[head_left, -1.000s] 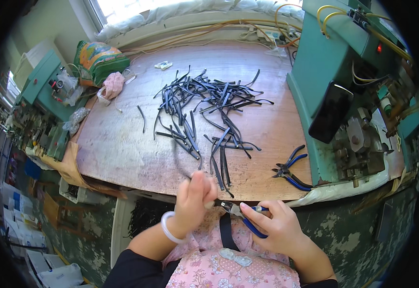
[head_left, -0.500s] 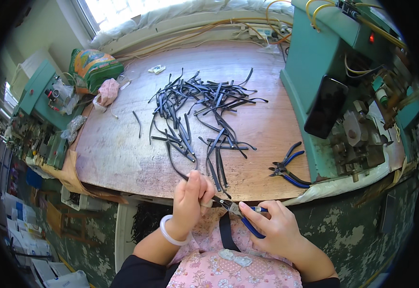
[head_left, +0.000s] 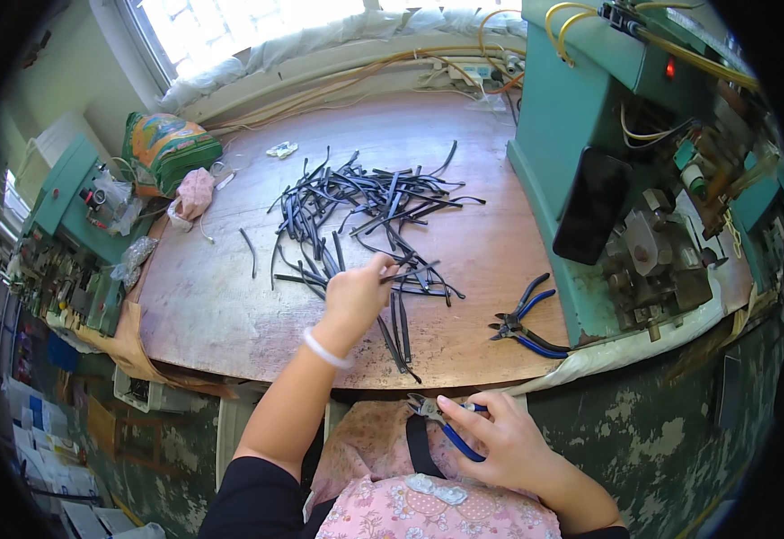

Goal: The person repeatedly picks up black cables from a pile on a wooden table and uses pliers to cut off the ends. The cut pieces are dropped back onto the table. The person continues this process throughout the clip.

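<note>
The left hand (head_left: 356, 292) was out over the wooden workbench (head_left: 203, 305), fingers pinched on one black strip (head_left: 410, 272) at the near edge of the loose pile of black strips (head_left: 356, 211) in the bench's middle. The right hand (head_left: 500, 440) stayed below the near edge, closed around blue-handled cutters (head_left: 446, 427). A second pair of blue pliers (head_left: 522, 323) lay near the near right corner. A colourful bag (head_left: 163, 148) sat at the far left corner, its contents not visible.
</note>
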A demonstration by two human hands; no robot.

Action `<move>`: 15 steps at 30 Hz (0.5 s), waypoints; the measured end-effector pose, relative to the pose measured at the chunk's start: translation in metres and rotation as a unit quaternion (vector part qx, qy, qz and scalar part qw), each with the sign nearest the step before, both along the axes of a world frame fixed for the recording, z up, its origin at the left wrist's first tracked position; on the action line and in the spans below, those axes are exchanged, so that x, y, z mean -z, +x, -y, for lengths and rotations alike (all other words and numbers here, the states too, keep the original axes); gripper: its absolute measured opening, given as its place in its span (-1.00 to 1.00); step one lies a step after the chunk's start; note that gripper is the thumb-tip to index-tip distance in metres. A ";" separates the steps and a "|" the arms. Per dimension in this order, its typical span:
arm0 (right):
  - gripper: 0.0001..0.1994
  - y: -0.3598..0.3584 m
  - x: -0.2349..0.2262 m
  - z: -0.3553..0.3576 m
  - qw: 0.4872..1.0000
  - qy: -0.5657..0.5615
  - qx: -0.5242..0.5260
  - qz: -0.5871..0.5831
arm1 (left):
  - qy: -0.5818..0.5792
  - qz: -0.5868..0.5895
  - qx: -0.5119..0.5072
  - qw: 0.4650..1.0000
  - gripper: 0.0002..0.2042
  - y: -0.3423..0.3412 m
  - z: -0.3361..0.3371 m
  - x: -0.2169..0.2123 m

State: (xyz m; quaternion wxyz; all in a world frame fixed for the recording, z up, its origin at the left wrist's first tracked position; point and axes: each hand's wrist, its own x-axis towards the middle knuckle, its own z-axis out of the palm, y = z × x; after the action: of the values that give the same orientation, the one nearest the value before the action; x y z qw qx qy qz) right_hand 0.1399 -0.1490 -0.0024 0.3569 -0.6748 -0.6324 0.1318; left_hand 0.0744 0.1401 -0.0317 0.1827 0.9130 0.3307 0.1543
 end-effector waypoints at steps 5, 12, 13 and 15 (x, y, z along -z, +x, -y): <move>-0.35 0.008 0.011 0.000 1.000 -0.004 0.025 -0.003 | -0.396 0.315 0.108 0.855 -0.79 -0.043 0.026 -0.012; -0.38 0.003 0.009 -0.005 0.997 0.024 0.046 0.049 | -0.634 0.324 0.116 0.693 -0.67 -0.071 0.073 -0.021; -0.38 0.002 0.009 -0.006 0.997 0.029 0.040 0.059 | -0.637 0.339 0.131 0.680 -0.60 -0.072 0.075 -0.018; -0.39 0.001 0.001 -0.007 0.995 0.037 0.015 0.091 | -0.636 0.309 0.117 0.697 -0.56 -0.071 0.081 -0.027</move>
State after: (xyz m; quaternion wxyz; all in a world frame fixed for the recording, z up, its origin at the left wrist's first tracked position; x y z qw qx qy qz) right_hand 0.1414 -0.1421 -0.0033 0.3246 -0.6794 -0.6568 0.0409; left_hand 0.0035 0.0590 -0.0045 0.8284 0.5112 0.1659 0.1581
